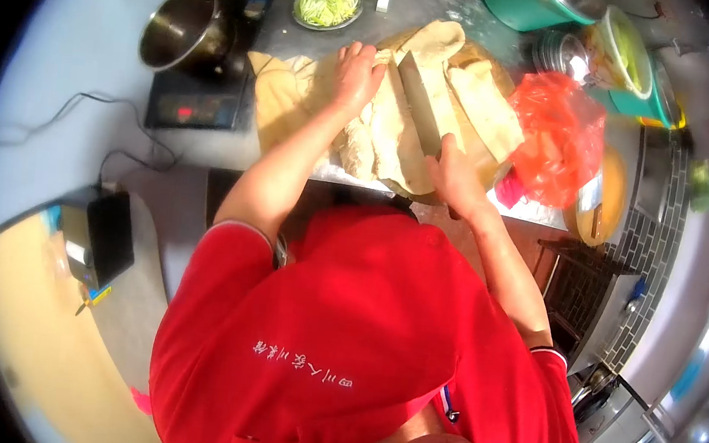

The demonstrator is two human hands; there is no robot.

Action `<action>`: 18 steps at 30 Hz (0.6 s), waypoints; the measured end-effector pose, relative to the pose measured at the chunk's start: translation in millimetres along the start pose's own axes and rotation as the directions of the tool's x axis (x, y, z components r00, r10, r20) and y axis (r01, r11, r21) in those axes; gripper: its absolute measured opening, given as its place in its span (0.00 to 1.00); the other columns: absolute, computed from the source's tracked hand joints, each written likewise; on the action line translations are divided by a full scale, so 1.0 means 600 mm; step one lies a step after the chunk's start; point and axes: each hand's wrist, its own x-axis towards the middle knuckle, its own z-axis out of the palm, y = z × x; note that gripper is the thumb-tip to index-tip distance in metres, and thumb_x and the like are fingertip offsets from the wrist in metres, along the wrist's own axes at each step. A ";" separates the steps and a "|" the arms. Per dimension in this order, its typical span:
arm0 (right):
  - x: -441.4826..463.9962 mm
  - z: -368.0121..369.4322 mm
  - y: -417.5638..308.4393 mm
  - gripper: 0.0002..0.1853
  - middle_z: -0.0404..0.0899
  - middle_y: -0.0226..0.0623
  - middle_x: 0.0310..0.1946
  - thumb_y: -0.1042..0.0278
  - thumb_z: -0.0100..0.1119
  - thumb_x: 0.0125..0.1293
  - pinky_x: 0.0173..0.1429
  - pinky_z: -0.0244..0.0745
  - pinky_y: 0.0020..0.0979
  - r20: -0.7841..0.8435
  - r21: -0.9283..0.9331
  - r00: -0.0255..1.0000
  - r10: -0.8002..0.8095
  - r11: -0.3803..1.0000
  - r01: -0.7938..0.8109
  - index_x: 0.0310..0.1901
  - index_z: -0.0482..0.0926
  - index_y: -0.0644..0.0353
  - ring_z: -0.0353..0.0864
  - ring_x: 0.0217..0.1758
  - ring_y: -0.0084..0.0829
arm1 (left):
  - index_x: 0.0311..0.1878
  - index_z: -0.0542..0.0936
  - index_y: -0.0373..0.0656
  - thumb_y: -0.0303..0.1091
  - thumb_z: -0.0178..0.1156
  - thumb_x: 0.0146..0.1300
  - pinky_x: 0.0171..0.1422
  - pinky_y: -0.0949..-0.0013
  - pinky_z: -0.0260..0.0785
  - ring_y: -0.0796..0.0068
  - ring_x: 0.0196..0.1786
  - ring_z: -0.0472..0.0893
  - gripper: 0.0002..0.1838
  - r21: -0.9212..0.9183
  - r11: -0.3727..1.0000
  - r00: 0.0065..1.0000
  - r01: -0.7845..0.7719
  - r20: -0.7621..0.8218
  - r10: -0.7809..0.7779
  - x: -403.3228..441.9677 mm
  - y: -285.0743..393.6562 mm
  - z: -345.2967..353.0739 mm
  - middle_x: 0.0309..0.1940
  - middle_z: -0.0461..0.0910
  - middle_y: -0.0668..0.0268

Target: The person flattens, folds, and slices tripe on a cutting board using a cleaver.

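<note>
My right hand (454,180) is closed round the handle of a cleaver (420,102). Its wide blade points away from me and stands in among thick, pale yellow sheets of food (391,136); I cannot tell exactly what kind they are. My left hand (359,77) lies on the folded sheets left of the blade, palm down, fingers apart. More of the sheets hang in folds to its left, and a separate flat piece (486,113) lies right of the cleaver. A round wooden chopping board (496,72) shows partly beneath them.
Behind the board stands a plate of shredded green vegetable (328,5). At the left, a metal pot (181,29) sits by a dark scale with a red display (195,111). On the right are a red plastic bag (556,138), a green bucket (525,9) and a white tub (624,51).
</note>
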 end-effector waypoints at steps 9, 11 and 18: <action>-0.125 0.030 0.078 0.18 0.82 0.75 0.43 0.67 0.58 0.77 0.53 0.77 0.61 -0.026 0.004 0.999 -0.018 1.000 0.018 0.57 0.64 0.68 0.81 0.51 0.75 | 0.45 0.81 0.39 0.34 0.71 0.63 0.65 0.47 0.71 0.42 0.58 0.75 0.13 0.000 1.000 1.000 -0.014 0.002 0.014 -0.002 0.001 -0.001 0.49 0.79 0.51; -0.123 0.026 0.081 0.18 0.82 0.75 0.44 0.67 0.58 0.77 0.53 0.76 0.61 -0.037 0.004 0.999 -0.008 1.000 0.009 0.58 0.64 0.67 0.80 0.52 0.74 | 0.45 0.81 0.39 0.35 0.71 0.63 0.65 0.47 0.70 0.42 0.58 0.75 0.13 -0.009 1.000 1.000 0.008 0.012 -0.008 0.000 -0.001 0.002 0.49 0.79 0.51; -0.233 0.007 0.152 0.18 0.82 0.71 0.43 0.64 0.62 0.77 0.52 0.75 0.60 0.005 0.001 0.999 0.049 0.999 -0.049 0.55 0.65 0.66 0.81 0.53 0.71 | 0.49 0.82 0.39 0.40 0.71 0.62 0.68 0.47 0.69 0.43 0.57 0.75 0.17 0.011 0.999 0.999 0.032 0.027 -0.032 0.006 -0.013 0.005 0.50 0.79 0.51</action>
